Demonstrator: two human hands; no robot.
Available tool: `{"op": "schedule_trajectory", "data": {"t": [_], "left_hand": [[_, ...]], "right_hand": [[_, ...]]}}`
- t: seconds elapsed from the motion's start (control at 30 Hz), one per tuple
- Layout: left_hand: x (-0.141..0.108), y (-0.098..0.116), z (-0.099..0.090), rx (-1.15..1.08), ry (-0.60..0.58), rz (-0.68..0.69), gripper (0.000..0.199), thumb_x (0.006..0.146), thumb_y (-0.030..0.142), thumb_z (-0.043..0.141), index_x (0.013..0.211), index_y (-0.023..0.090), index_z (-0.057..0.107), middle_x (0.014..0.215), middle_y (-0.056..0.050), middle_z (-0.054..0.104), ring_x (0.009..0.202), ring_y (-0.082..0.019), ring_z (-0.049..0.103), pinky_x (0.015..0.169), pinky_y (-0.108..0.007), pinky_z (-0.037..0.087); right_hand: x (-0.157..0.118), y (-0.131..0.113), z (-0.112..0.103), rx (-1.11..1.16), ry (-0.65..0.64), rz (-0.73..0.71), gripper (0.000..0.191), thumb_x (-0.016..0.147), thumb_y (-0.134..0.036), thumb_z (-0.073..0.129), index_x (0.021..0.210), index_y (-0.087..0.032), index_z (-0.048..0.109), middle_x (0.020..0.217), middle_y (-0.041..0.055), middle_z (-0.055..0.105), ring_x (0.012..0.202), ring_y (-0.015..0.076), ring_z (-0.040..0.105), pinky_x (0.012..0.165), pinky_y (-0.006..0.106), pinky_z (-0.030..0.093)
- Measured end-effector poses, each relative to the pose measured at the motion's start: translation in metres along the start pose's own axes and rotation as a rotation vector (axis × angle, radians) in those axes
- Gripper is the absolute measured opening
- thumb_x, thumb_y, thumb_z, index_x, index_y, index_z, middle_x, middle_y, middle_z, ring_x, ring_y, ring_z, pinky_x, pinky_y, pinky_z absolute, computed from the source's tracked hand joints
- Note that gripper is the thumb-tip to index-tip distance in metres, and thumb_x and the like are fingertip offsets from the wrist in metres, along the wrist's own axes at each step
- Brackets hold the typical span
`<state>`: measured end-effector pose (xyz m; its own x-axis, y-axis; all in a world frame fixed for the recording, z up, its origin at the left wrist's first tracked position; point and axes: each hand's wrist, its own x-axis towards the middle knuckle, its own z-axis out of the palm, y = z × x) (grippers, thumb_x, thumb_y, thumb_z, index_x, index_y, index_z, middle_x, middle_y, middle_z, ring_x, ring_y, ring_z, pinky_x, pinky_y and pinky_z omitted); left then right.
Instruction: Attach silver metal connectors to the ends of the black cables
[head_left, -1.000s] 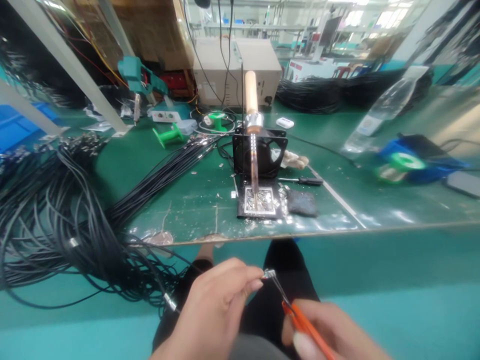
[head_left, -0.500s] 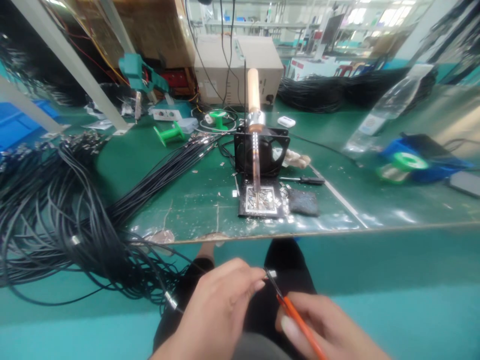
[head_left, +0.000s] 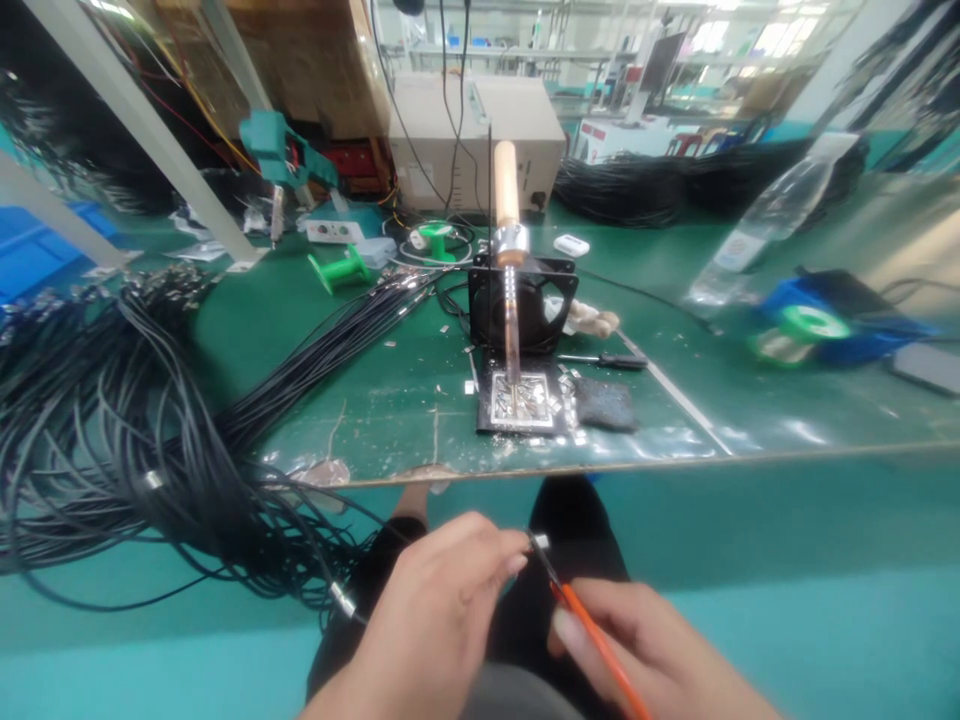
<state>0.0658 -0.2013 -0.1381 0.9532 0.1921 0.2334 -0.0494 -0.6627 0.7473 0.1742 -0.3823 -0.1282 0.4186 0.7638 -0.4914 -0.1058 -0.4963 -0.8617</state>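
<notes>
My left hand [head_left: 450, 585] is closed, thumb and forefinger pinched on what looks like the end of a black cable [head_left: 375, 517]. Just past those fingertips shows a small silvery connector piece [head_left: 541, 541]. My right hand [head_left: 626, 640] is wrapped round a tool with an orange handle [head_left: 600, 640] and a narrow dark tip; its exact kind is hard to make out. That tip meets the small piece beside my left fingertips. Both hands are over my lap, below the table edge.
A soldering iron [head_left: 511, 310] stands tip-down over a small tray [head_left: 496, 425] of metal bits, before a black fan [head_left: 480, 310]. Black cables [head_left: 202, 440] hang off the left edge. A screwdriver [head_left: 622, 361], dark pad [head_left: 604, 403], bottle [head_left: 780, 220] and green spools [head_left: 337, 268] lie about.
Both hands keep nearly the same pose, with the tool tip still at the small piece. The view has shifted very slightly.
</notes>
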Motion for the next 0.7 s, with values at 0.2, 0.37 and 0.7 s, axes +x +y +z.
{"op": "schedule_trajectory", "data": {"t": [0.2, 0.37, 0.7], "left_hand": [[0.0002, 0.0012, 0.0008, -0.007, 0.004, -0.011, 0.025, 0.103, 0.011, 0.050, 0.101, 0.017, 0.075, 0.077, 0.000, 0.061, 0.067, -0.011, 0.058, 0.060, -0.021, 0.045], [-0.0009, 0.0016, 0.0009, -0.009, -0.011, -0.023, 0.026, 0.104, 0.012, 0.050, 0.103, 0.018, 0.075, 0.077, 0.000, 0.062, 0.067, -0.011, 0.059, 0.061, -0.022, 0.045], [0.0020, -0.0018, 0.0005, -0.030, -0.009, -0.046, 0.024, 0.104, 0.015, 0.051, 0.106, 0.021, 0.075, 0.081, 0.000, 0.065, 0.070, -0.012, 0.062, 0.062, -0.021, 0.046]], "right_hand": [[0.0034, 0.0007, -0.0009, -0.031, 0.025, -0.019, 0.072, 0.080, -0.088, 0.054, 0.064, -0.019, 0.066, 0.066, 0.0021, 0.049, 0.067, 0.0171, 0.047, 0.057, 0.026, 0.044], [-0.0016, 0.0001, -0.0001, -0.007, 0.014, -0.034, 0.070, 0.082, -0.087, 0.053, 0.062, -0.021, 0.061, 0.064, 0.0000, 0.041, 0.064, 0.0158, 0.037, 0.054, 0.026, 0.037], [-0.0031, 0.0060, 0.0022, 0.025, 0.069, -0.066, 0.074, 0.077, -0.095, 0.048, 0.064, -0.022, 0.053, 0.069, 0.0000, 0.038, 0.067, 0.0159, 0.032, 0.056, 0.026, 0.034]]}}
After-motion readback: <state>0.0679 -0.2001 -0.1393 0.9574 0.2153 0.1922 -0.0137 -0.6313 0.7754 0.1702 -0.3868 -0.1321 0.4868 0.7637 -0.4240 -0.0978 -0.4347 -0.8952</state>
